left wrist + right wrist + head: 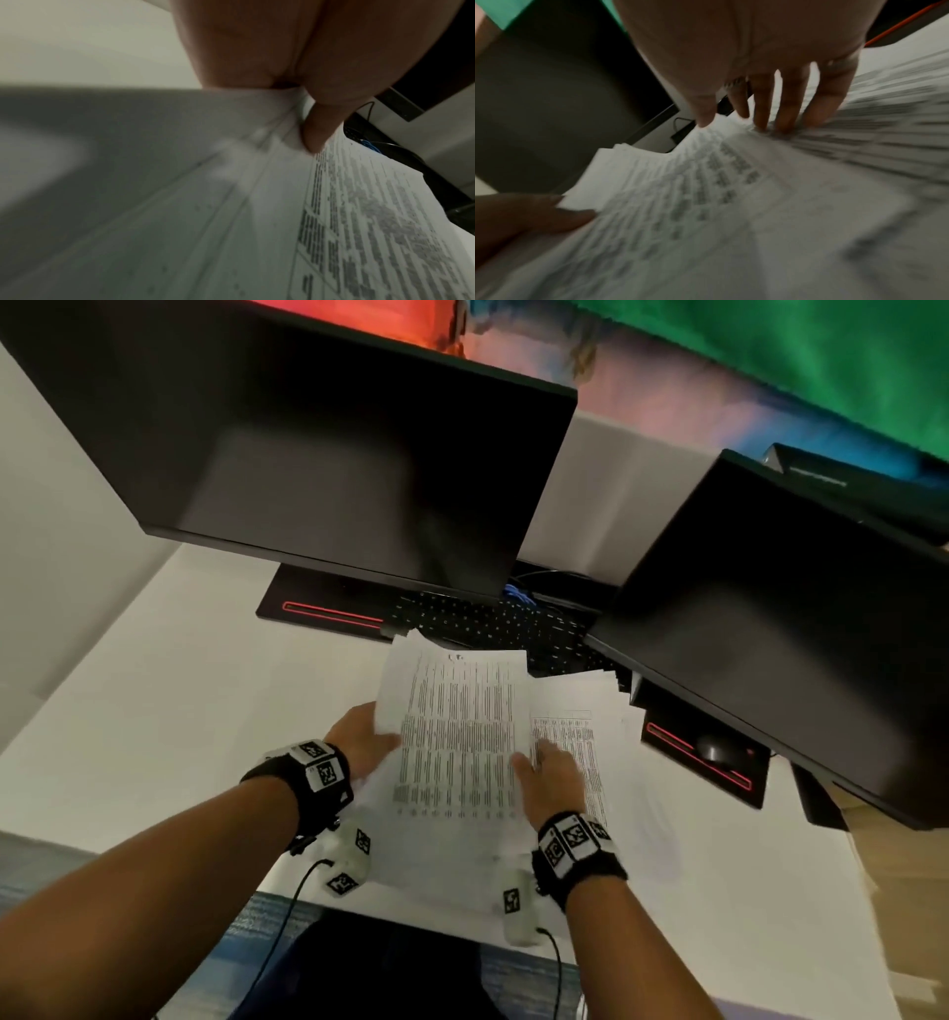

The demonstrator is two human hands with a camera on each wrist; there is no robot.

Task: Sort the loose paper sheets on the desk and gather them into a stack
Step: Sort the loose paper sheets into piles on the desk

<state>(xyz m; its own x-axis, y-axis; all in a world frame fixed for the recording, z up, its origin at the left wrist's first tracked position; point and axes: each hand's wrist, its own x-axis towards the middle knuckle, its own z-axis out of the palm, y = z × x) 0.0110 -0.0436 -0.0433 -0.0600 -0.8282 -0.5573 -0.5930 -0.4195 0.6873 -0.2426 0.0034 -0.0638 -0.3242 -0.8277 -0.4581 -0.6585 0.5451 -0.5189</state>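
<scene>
Head view shows the wide white desk [169, 690] carrying two large black monitors [328, 469], both dark and tilted over its far edge, with a black keyboard [482, 624] pushed back beneath them, probably to free the near half for sorting. The white printed paper sheets [457, 737] lie and lift over the middle of the desk toward its near edge: a fanned bundle raised in the left hand [362, 742], further sheets spread flat to the right toward the right-hand monitor's base. The left hand pinches the bundle's left edge, thumb on the printed face and fingers behind, seemingly to keep the gathered pages together. The right hand [552, 778] is spread, fingers [786, 105] nearly straight and pressing down on the flat sheets, gripping nothing, likely to slide one across. Both forearms reach forward from the near edge, wrists level.
</scene>
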